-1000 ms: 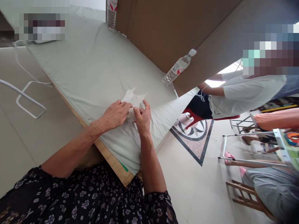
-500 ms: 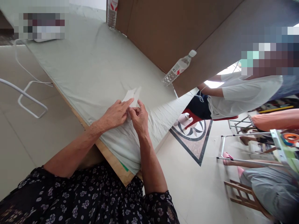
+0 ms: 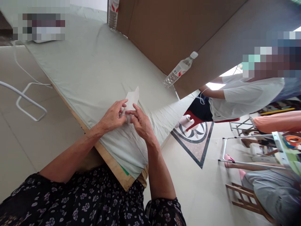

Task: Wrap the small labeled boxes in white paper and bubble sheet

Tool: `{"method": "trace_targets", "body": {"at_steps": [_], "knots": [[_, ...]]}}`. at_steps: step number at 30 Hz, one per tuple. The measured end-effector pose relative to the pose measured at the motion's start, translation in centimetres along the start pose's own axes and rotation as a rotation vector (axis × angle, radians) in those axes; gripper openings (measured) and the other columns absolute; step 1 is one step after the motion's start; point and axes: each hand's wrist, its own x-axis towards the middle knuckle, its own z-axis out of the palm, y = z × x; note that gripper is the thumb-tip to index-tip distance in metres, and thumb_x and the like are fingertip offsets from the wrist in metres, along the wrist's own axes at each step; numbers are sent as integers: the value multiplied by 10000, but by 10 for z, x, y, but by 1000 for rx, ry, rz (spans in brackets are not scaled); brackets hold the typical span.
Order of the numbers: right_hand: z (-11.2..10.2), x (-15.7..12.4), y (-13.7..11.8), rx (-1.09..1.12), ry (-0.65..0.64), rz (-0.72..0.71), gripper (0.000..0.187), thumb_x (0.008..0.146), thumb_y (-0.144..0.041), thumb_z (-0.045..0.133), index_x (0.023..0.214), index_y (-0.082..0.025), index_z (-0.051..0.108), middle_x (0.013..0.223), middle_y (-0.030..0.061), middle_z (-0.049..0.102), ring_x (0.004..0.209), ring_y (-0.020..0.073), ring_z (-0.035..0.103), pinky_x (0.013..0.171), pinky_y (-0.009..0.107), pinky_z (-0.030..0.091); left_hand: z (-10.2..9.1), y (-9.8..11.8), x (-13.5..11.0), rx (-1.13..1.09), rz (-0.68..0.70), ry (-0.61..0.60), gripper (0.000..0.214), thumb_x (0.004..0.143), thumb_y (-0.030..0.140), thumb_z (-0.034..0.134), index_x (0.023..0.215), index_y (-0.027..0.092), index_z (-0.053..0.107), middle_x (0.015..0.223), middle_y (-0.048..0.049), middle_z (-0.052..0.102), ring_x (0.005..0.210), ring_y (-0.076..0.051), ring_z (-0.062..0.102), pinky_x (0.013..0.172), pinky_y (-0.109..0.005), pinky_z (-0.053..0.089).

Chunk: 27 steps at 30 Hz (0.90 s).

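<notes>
A small piece of folded white paper (image 3: 133, 96) lies over the cloth-covered table near its front corner, one flap standing up along its far right side. My left hand (image 3: 114, 115) is at the paper's left, near edge, its fingers curled and the thumb close to the right hand's fingers. From the right, my right hand (image 3: 141, 121) closes on the near end of the paper, with fingers bent across it. Both hands partly hide that end, so the exact grip is hard to see.
A clear plastic bottle (image 3: 180, 70) leans against the large brown cardboard (image 3: 164, 34); another bottle (image 3: 113, 15) stands at its far end. A person in a white shirt (image 3: 249, 94) sits beyond it. A wooden stool (image 3: 249, 201) stands right. White cables hang left of the table.
My left fingers have drawn back from lying across the paper and now curl at its near edge. My right hand has shifted slightly nearer, and the paper's right flap stands more upright.
</notes>
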Motion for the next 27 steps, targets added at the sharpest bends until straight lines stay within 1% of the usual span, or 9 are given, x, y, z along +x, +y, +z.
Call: {"method": "trace_targets", "body": {"at_steps": [3, 8, 13, 15, 18, 20, 23, 25, 27], "knots": [[-1, 0, -1, 13, -3, 15, 591, 940, -181, 485, 1522, -279, 479, 1222, 45, 796, 703, 143, 684, 848, 396, 612, -1, 1, -2, -37, -16, 2, 658, 821, 161, 560, 1475, 173, 496, 1245, -111, 656, 893, -158, 615, 725, -294, 555], [1, 5, -7, -77, -25, 33, 657, 890, -192, 616, 1527, -279, 482, 1221, 39, 786, 757, 154, 701, 837, 369, 593, -3, 6, -1, -73, -31, -5, 633, 820, 170, 584, 1449, 185, 517, 1220, -101, 663, 886, -155, 619, 739, -301, 565], [5, 7, -13, -244, -22, 14, 672, 894, -169, 605, 1545, -269, 472, 1228, 49, 777, 845, 194, 720, 842, 369, 569, -5, 14, 5, -100, -216, 74, 398, 794, 231, 631, 1187, 171, 615, 1161, -84, 677, 838, -155, 636, 768, -333, 578], [4, 6, -13, -239, -22, 7, 677, 888, -154, 585, 1546, -256, 464, 1239, 56, 774, 829, 188, 714, 839, 372, 569, -4, 17, 7, -68, -244, 63, 304, 796, 271, 659, 1081, 171, 619, 1087, -67, 679, 815, -157, 630, 786, -348, 578], [0, 5, -8, -157, -32, -3, 680, 872, -131, 547, 1536, -250, 460, 1234, 57, 779, 747, 155, 685, 805, 360, 577, 0, 17, 7, -14, -228, 18, 245, 808, 279, 647, 1031, 185, 614, 1035, -51, 674, 807, -161, 627, 802, -357, 576], [-2, 3, -4, -76, -40, -10, 682, 855, -130, 538, 1521, -260, 466, 1215, 47, 786, 695, 132, 654, 766, 338, 579, 2, 14, 6, 18, -197, 6, 263, 827, 269, 612, 1078, 191, 616, 1074, -60, 678, 830, -169, 640, 820, -362, 576], [-3, 1, 2, 44, -14, -10, 651, 853, -165, 553, 1492, -264, 484, 1171, 39, 790, 637, 110, 609, 719, 317, 574, 3, 9, 8, 102, -87, -10, 438, 829, 236, 578, 1262, 175, 602, 1235, -113, 673, 1046, -229, 658, 926, -394, 561], [-1, 0, 5, 103, 46, 0, 618, 862, -199, 573, 1473, -260, 497, 1172, 44, 778, 617, 98, 596, 697, 312, 569, 2, 7, 13, 190, 4, -58, 603, 812, 209, 570, 1411, 147, 546, 1301, -135, 671, 1150, -270, 625, 1001, -429, 529], [1, -2, 7, 124, 137, 12, 575, 868, -228, 588, 1439, -252, 523, 1156, 46, 763, 616, 93, 590, 670, 301, 557, 0, 7, 18, 258, 56, -125, 720, 800, 198, 569, 1510, 127, 479, 1300, -134, 689, 1127, -285, 614, 1018, -451, 511]]}}
